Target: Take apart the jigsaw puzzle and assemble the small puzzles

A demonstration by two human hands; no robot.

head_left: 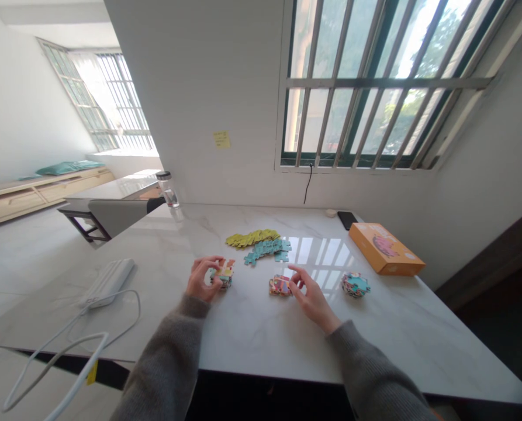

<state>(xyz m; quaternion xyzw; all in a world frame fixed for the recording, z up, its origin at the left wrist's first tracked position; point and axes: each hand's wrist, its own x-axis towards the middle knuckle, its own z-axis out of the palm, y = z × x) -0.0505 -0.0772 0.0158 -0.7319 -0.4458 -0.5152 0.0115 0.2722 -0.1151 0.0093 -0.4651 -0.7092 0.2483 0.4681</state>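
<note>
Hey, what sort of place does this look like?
Probably a bright room in a home or small studio: a white marble-topped table sits under a barred window, and a low wooden bench with a teal cushion runs along the far wall.

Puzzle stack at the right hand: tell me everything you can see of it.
The puzzle stack is a small, low pile of interlocking pieces that look like printed cardboard, showing red, yellow and blue on top. It lies flat on the white marble table, and the right hand's fingertips appear to touch its right edge.
</note>
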